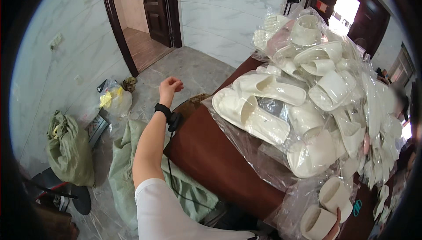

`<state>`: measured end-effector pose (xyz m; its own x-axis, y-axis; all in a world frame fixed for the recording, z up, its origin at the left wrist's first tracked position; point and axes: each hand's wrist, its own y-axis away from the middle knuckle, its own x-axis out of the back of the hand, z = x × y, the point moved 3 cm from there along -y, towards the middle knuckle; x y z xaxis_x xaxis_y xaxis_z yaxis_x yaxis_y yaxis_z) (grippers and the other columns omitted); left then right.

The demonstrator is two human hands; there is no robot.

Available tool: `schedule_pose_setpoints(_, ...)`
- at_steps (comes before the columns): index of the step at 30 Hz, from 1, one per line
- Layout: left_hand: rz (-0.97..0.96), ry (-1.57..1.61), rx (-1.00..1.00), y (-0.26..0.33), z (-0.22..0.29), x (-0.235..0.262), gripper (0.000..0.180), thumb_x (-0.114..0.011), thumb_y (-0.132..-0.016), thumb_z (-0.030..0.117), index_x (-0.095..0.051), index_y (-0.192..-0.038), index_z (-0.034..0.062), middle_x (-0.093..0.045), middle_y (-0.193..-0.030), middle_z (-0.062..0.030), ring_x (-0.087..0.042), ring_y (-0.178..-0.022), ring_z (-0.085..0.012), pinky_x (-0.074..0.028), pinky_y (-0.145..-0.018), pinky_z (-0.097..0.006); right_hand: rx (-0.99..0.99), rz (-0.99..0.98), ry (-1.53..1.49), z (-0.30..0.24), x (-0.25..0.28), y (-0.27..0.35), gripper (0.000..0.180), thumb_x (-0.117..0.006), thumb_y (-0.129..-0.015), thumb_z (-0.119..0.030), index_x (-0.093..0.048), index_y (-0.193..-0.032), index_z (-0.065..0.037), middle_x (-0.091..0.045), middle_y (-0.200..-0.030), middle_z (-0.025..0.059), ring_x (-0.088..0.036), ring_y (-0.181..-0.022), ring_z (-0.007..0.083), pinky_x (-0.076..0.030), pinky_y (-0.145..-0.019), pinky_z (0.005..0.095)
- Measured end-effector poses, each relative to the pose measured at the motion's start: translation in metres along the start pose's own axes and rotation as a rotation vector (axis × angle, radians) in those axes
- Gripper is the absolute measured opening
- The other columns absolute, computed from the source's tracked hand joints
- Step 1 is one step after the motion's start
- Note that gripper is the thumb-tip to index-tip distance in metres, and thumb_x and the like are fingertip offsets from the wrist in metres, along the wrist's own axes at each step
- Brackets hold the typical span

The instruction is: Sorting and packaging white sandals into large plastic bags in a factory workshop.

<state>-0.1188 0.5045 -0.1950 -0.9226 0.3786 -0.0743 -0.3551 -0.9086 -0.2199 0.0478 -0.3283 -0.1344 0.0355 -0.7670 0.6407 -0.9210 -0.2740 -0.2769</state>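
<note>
Slippers [323,216], a white bagged pair, are gripped at the lower frame edge by the right hand [335,230], beside the slipper pile [316,95] on the brown counter [211,156]. Left hand [170,85] is raised over the floor, fingers loosely curled, holding nothing.

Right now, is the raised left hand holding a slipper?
No. The left hand is up over the floor with loosely curled fingers and nothing in it; the slippers lie piled on the table.

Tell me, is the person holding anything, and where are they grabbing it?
The right hand grips a bagged pair of white slippers at its lower edge. The left hand is raised, loosely curled, holding nothing.
</note>
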Motion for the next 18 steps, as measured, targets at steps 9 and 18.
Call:
schedule_pose_setpoints(9, -0.298, -0.339, 0.248, -0.007, -0.062, 0.006, 0.059, -0.064, -0.092, 0.01, -0.04, -0.145, 0.0111, -0.07, -0.091, -0.0082, -0.07, -0.075, -0.0216, -0.055, -0.062, -0.032, 0.071, -0.049, 0.087, -0.021, -0.013, -0.006, 0.052, -0.052, -0.091, -0.007, -0.045, -0.142, 0.001, -0.067, -0.114, 0.0203, -0.065, -0.105, 0.025, -0.05, -0.094, 0.0363)
schedule_pose_setpoints(18, -0.543, -0.476, -0.464, 0.134, 0.243, -0.12, 0.036, -0.046, -0.1, 0.019, -0.06, -0.127, 0.0, -0.063, -0.125, -0.0108, -0.06, -0.112, -0.0204, -0.044, -0.099, -0.033, 0.0, -0.086, 0.012, -0.051, 0.0, -0.043, 0.029, -0.059, -0.084, 0.002, -0.071, -0.109, -0.005, -0.062, -0.086, 0.0101, -0.062, -0.079, 0.0196, -0.047, -0.071, 0.028)
